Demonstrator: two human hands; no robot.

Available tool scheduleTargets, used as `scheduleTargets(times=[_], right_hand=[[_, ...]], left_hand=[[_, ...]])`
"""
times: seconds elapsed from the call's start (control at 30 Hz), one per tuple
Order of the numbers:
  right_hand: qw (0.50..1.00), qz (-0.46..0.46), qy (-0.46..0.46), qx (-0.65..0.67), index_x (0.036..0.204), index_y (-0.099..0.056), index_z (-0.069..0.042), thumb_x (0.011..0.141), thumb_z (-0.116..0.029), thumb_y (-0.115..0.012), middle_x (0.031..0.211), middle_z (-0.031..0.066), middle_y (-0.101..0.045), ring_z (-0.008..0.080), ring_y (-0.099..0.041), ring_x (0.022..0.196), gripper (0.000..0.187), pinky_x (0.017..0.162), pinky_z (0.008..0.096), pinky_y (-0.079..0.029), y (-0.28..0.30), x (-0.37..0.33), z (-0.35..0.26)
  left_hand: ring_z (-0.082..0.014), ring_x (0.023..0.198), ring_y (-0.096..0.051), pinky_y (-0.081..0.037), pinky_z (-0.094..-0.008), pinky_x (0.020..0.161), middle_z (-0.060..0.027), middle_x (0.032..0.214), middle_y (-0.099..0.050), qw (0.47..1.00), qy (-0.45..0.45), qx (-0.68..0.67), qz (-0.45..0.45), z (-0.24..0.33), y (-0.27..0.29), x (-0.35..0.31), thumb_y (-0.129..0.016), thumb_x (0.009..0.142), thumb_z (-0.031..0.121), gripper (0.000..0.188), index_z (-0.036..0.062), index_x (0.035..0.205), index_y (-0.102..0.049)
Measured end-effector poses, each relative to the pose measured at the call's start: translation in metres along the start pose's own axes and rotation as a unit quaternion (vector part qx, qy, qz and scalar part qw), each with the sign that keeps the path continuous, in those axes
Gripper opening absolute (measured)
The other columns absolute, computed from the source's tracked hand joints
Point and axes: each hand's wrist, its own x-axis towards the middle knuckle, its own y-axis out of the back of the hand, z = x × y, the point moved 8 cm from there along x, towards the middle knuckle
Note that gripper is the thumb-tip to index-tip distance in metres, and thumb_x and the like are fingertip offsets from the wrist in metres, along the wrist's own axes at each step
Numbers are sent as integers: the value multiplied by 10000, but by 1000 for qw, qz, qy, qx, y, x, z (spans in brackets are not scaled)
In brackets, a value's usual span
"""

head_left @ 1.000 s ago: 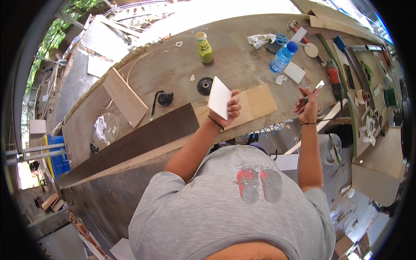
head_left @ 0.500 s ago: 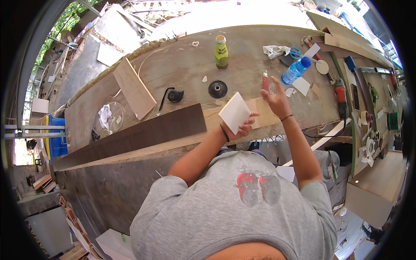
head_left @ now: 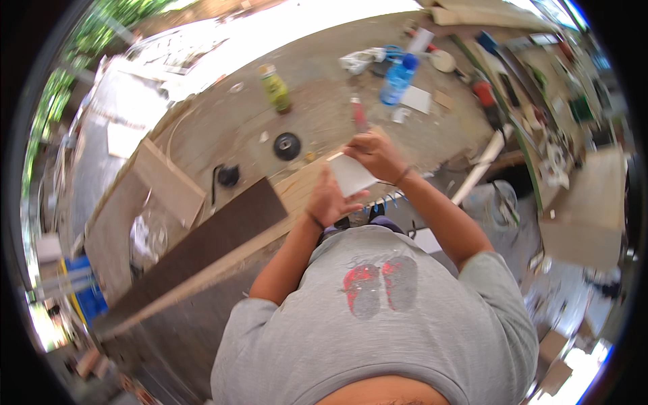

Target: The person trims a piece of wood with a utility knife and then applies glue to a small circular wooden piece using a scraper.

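Note:
A small white square panel point(head_left: 352, 177) is tilted between my two hands, above the bench's near edge. My left hand point(head_left: 327, 200) cradles its left side, with the fingers along the edge and lower corner. My right hand point(head_left: 378, 156) has its fingers curled at the panel's upper right corner; the fingertips are blurred. Just beyond that hand, a red-handled tool point(head_left: 358, 115) appears to lie on the bench, its lower end close to my knuckles. A black round disc point(head_left: 287, 146) lies to the left of these.
A long dark board point(head_left: 202, 250) runs along the near edge at left, by a tape measure point(head_left: 229, 176) and a pale wooden piece point(head_left: 169, 182). A green bottle point(head_left: 275, 91) and blue-capped water bottle point(head_left: 398, 81) stand farther off. A red power tool point(head_left: 484, 94) lies right.
My right hand has come down from its raised, spread position to the white panel and curled at its corner. The whole view has turned and shifted, with some blur.

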Motion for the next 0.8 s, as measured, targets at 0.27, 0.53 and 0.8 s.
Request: scheduleTargets(times=[0.27,0.53,0.8], right_hand=[[962,189,-152,127,797,-675,-35,767,-245,-609,759,165,-647,307,-628,725,223,666,376,-481,-19,-28,73],[834,356,-287,310,820,-664,-37,786,-279,-624,710,128,-632,185,-598,665,247,643,343,-454,-38,-62,124],[882,340,-283,164,778,-626,-33,806,-340,-604,673,140,-603,260,-569,615,309,598,366,-427,14,-179,121]], left_hand=[[-224,663,-448,-383,-377,632,-120,714,-492,719,-346,544,259,64,21,1,-420,969,214,295,-31,831,-510],[-293,714,-525,-433,-380,675,-189,811,-585,605,-366,663,246,90,27,10,-427,962,214,303,-56,900,-549],[-360,859,-564,-452,-402,764,-215,930,-614,481,-393,758,201,104,47,28,-501,906,156,233,-46,979,-591]])
